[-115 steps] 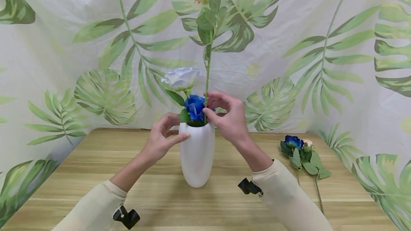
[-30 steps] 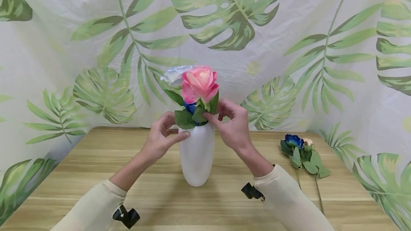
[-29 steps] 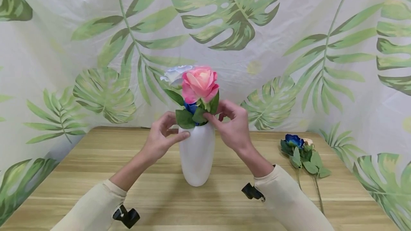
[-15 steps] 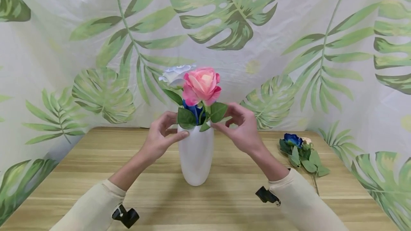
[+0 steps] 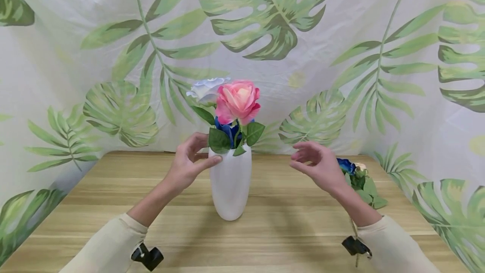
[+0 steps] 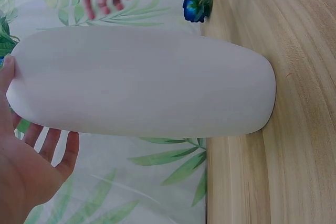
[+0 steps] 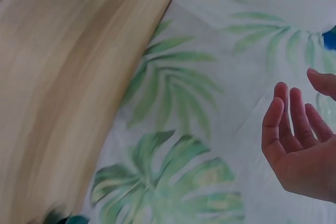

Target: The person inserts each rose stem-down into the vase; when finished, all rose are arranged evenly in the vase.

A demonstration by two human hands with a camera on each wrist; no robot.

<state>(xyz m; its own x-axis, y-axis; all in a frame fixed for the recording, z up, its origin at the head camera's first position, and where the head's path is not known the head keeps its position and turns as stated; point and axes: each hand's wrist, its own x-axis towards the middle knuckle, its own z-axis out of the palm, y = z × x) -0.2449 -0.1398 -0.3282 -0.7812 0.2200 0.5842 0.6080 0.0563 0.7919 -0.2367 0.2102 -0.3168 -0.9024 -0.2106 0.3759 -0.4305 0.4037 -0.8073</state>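
Note:
My left hand (image 5: 191, 157) holds the upper left side of a white vase (image 5: 230, 188), thumb at the front near the rim and fingers behind. The vase stands upright on the table. In it are a pink rose (image 5: 238, 101), a pale bluish-white rose (image 5: 207, 89) behind, and a blue rose (image 5: 228, 130) low at the mouth. Green leaves hang over the rim. My right hand (image 5: 320, 167) is in the air right of the vase, fingers loosely bent with nothing between them, as the right wrist view (image 7: 299, 140) also shows.
On the wooden table (image 5: 170, 231) at the right lie another blue rose (image 5: 345, 166) and a pale peach rose (image 5: 361, 166), partly hidden by my right forearm. A leaf-printed cloth (image 5: 288, 79) hangs behind the table.
The pink rose has gone down into the vase. My right hand has let go of it and moved right, away from the vase. My left hand has stayed on the vase.

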